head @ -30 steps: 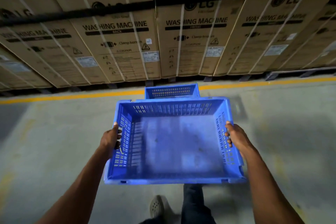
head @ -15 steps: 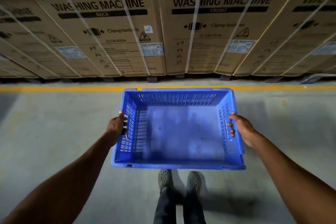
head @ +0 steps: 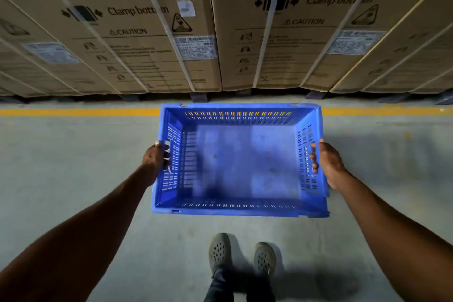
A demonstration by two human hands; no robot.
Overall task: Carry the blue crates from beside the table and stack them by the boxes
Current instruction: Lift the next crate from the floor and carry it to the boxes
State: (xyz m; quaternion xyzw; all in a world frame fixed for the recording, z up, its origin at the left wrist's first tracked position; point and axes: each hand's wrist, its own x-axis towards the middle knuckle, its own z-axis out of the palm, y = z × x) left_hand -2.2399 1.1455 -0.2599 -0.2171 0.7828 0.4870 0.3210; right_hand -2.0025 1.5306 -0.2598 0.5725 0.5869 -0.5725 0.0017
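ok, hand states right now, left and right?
Left hand: closed on the left side wall of the blue crate, holding it.
Right hand: closed on the crate's right side wall, holding it.

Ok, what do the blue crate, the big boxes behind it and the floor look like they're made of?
Blue crate: looks like moulded plastic, matte, with slotted vent holes in its walls. Boxes: brown corrugated cardboard by the look, printed in black and bound with pale straps. Floor: seems bare grey concrete, smooth and dull, with a painted yellow line.
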